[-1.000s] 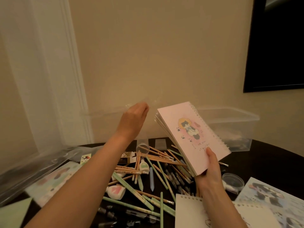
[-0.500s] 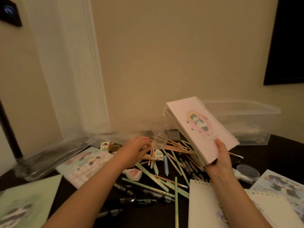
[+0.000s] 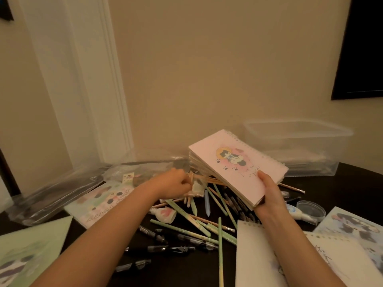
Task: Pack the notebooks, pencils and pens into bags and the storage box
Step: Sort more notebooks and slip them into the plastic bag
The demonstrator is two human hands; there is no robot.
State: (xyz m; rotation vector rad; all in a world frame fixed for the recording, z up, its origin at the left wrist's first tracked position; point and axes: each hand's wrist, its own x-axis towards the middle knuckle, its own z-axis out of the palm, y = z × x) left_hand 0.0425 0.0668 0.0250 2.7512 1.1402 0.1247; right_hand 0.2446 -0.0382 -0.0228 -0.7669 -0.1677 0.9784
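Gripping the pink notebook stack (image 3: 234,168) by its near corner, your right hand (image 3: 269,195) holds it tilted above the pencils (image 3: 220,235). At nine o'clock from it, your left hand (image 3: 172,185) curls into the pile beside a scrap of clear plastic (image 3: 196,188); whether it holds anything, you cannot tell. The storage box (image 3: 298,146) sits at two o'clock, clear bags (image 3: 53,195) at nine, and black pens (image 3: 165,249) at seven.

Above the dark table (image 3: 350,189), your left forearm (image 3: 107,230) and right forearm (image 3: 294,245) show bare, slender and smooth from the frame's lower edge to the wrist; your left grip (image 3: 172,184) and right grip (image 3: 269,193) are bare too.
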